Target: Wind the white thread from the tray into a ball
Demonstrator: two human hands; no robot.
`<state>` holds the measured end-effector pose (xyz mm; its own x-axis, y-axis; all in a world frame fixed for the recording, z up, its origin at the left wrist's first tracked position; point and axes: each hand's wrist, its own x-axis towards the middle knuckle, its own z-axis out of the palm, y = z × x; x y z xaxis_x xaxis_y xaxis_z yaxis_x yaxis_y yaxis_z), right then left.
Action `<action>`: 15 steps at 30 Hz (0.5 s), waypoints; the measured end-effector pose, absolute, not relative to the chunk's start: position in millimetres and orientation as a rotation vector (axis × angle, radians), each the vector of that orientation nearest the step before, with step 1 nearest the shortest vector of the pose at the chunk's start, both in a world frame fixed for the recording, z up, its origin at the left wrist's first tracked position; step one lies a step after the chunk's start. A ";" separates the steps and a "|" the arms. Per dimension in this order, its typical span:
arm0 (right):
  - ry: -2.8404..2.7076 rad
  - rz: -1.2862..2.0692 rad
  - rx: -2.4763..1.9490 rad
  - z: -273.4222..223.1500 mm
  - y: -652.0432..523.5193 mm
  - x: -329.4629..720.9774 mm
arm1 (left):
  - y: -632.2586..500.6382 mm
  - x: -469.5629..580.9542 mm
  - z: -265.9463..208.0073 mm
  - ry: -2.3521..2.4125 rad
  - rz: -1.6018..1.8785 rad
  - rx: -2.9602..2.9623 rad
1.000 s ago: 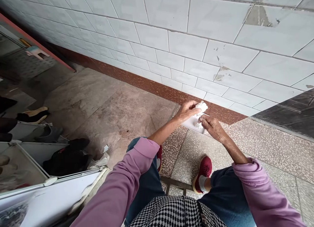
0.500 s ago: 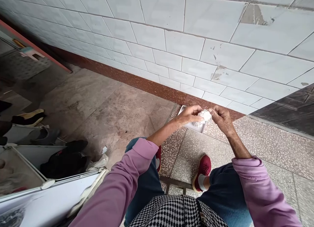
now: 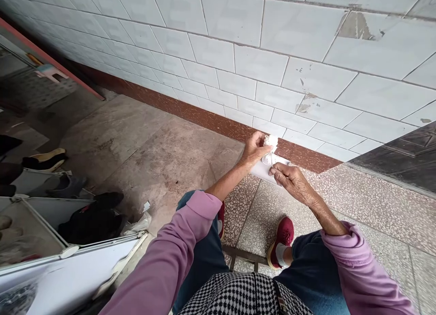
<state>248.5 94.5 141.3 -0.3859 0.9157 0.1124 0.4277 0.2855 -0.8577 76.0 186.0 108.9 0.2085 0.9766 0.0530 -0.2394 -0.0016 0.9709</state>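
A white, ruffled bunch (image 3: 270, 141) of soft-looking material is pinched between the thumb and fingers of my left hand (image 3: 255, 149). Just below it, a small round whitish thing (image 3: 268, 159) shows over a shallow white tray (image 3: 261, 171) on the floor; I cannot tell whether it lies in the tray or hangs from the bunch. My right hand (image 3: 289, 181) is closed in a pinch over the tray's right edge, below and to the right of the bunch. What its fingertips hold is too small to make out.
A tiled wall (image 3: 218, 54) with a brown base strip rises just beyond the tray. At left stands an open white rack (image 3: 102, 260) with dark shoes (image 3: 91, 219) in it. My red shoe (image 3: 284, 233) is on the speckled floor. A dark door panel (image 3: 405, 158) is at right.
My right hand has dropped down and left, away from the white bunch, to above the tray. My left hand has moved slightly left and up with the bunch, which now stands more upright.
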 end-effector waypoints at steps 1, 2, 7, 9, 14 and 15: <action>-1.903 0.984 -1.205 146.9 95.9 250.1 | 185.7 75.6 107.9 0.851 1.145 1.174; -1.839 0.928 -1.223 151.7 98.6 252.8 | 184.6 75.4 106.9 0.828 1.097 1.208; -1.528 0.826 -1.302 148.7 122.7 274.1 | 172.9 75.9 105.9 0.586 0.724 1.249; -1.527 0.872 -1.314 134.6 129.1 279.1 | 170.4 77.1 107.2 0.521 0.705 1.167; -1.804 0.917 -1.325 101.4 123.2 272.4 | 177.1 82.3 105.0 0.545 0.918 1.065; -1.870 0.915 -1.332 99.3 119.3 268.8 | 179.6 82.8 103.0 0.577 0.945 1.068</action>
<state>268.8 119.3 99.3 -0.2657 0.9573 0.1141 0.4972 0.2374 -0.8345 82.8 179.6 103.0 0.4988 0.8659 0.0380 -0.3624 0.1686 0.9166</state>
